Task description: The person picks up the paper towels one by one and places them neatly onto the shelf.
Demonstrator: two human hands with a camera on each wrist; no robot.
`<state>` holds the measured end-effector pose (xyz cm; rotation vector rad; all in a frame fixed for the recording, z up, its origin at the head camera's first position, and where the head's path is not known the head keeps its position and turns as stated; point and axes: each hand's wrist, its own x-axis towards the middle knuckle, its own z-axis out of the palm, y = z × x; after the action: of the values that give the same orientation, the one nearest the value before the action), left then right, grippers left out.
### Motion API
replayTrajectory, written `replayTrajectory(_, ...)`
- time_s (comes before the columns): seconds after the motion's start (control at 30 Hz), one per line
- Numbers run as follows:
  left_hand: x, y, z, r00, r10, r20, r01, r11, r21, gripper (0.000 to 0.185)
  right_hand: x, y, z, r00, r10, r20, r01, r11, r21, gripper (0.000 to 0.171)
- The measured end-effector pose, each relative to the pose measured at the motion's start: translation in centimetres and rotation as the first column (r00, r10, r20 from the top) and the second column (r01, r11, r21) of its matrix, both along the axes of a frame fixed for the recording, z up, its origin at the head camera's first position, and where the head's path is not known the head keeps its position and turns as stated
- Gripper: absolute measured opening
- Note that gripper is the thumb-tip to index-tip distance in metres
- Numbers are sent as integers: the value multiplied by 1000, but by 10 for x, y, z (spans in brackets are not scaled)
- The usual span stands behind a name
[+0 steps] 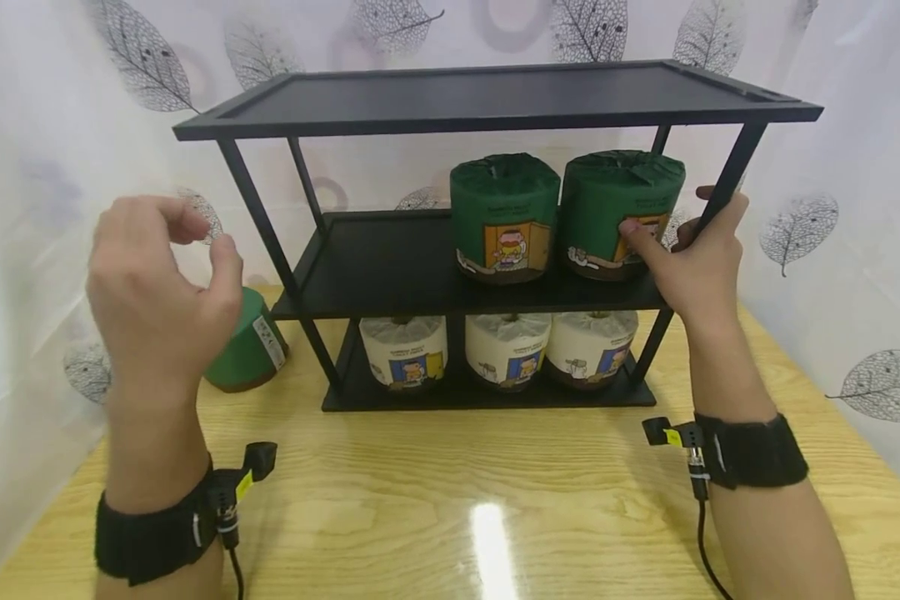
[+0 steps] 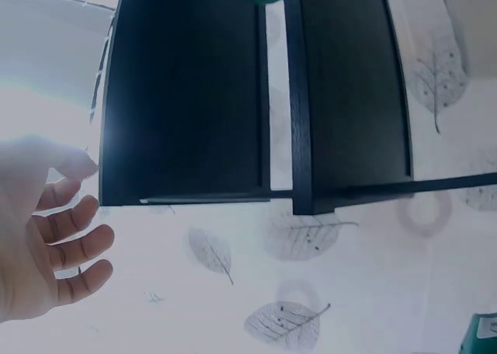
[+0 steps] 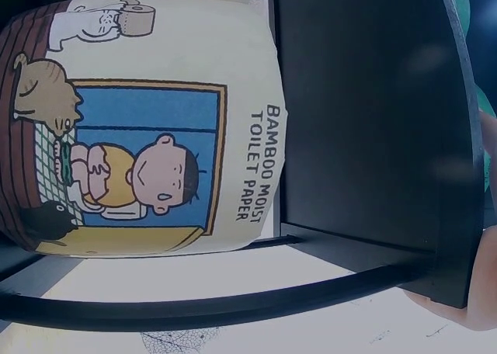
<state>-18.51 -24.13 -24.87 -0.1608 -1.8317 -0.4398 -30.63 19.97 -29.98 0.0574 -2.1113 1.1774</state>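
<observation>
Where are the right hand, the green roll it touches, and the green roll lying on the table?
right hand (image 1: 693,267), head view, back of hand.
right green roll (image 1: 615,196), head view, wrapper front.
green roll on table (image 1: 249,350), head view, its side.

Seeing black three-tier rack (image 1: 495,104) on wooden table (image 1: 450,508). My right hand (image 1: 693,254) at rack's front right post, thumb touching right green roll (image 1: 621,212) on middle shelf, fingers behind post. Second green roll (image 1: 504,217) just beside it, to left. Three white rolls (image 1: 506,346) in row on bottom shelf. My left hand (image 1: 161,279) raised in air left of rack, fingers loosely curled, holding nothing. Third green roll (image 1: 251,346) lying tilted on table behind it.
</observation>
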Motion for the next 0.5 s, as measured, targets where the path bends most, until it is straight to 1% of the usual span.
replayTrajectory(0.13,-6,-9,-2,999,18,40,-18,1000,-1,25,0,1,-1,1000,-2,-2,2,1000,2,72)
replayTrajectory(0.23,-12,-17,-4,992,53,113,-53,999,3,23,0,0,-1,1000,-1,5,1,1000,2,73)
replayTrajectory(0.37,-21,-28,-8,970,106,217,-106,994,-12,24,-1,0,0,1000,-3,9,3,1000,8,74)
replayTrajectory(0.5,-31,-36,-14,948,144,284,-141,990,-31,23,-1,2,0,1000,-5,-2,5,1000,11,74)
